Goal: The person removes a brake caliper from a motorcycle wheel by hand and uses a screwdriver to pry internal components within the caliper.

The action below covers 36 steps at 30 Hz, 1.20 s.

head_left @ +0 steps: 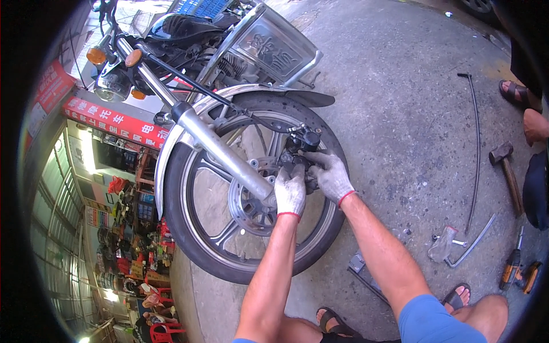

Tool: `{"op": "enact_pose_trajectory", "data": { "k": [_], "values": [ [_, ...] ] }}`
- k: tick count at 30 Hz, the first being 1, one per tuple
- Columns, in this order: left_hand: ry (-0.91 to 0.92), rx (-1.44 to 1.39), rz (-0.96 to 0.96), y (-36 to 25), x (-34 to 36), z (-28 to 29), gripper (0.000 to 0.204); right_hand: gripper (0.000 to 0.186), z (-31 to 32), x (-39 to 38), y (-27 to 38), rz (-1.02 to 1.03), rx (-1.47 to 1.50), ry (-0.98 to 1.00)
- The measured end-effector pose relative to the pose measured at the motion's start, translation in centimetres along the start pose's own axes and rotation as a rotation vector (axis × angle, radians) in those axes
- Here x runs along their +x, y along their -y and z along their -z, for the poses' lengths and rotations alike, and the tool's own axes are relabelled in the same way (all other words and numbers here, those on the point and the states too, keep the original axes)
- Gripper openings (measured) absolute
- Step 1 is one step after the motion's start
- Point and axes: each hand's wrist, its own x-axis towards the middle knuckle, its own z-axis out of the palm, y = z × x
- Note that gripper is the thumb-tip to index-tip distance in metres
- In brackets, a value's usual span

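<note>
White knit gloves with red cuffs cover both hands, which meet at a dark metal brake caliper (294, 157) beside the front wheel of a motorcycle. The left hand (290, 191) is nearly closed, thumb and fingers pinching the caliper's lower edge. The right hand (333, 174) is half curled against the caliper's right side, its index finger stretched across; the other fingertips are hidden, so whether it grips cannot be told. The caliper sits in front of the wheel's right part, just right of the fork's lower end, with a smooth black cylinder (311, 140) on top and a thin black hose (257, 121) curving up to the left. Behind it are a matte rubber tyre (194, 251), pale metal spokes and a round, perforated brake disc (235, 208). A smooth silver fork tube (220, 150) slants across, under a curved, shiny fender (164, 166). Higher up is a boxy metal pannier (274, 46) with embossed sides. On the rough, speckled concrete (400, 114) to the right lie 1 long thin dark rod (477, 148), a wooden-handled hammer (512, 180), a bent silver bar (476, 240), a crumpled grey-white glove (441, 246) and 1 orange-and-black-handled tool (510, 268).
</note>
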Motion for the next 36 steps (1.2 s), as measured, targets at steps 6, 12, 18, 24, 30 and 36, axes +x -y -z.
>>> {"op": "enact_pose_trajectory", "data": {
  "k": [6,12,18,24,30,36],
  "values": [
    [0.001,0.037,-0.011,0.3,0.5,0.3,0.022,0.039,-0.2,0.9,-0.7,-0.119,0.224,0.064],
    [0.027,0.059,0.03,0.0,0.2,0.1,0.026,0.038,-0.2,1.1,-1.1,-0.073,0.125,0.035],
    [-0.001,0.089,-0.058,0.9,0.6,0.5,0.022,0.038,0.4,1.4,0.5,-0.06,0.0,0.081],
    [0.024,0.12,0.054,0.1,0.1,0.3,0.028,0.039,0.9,1.3,0.4,0.031,-0.158,0.093],
    [0.021,0.044,0.111,-0.8,-0.3,0.0,0.032,0.038,0.6,1.1,0.6,0.071,-0.227,0.038],
    [0.006,0.076,0.083,-0.1,0.2,0.1,0.033,0.035,0.2,0.5,0.8,0.112,-0.242,-0.015]
  ]
}}
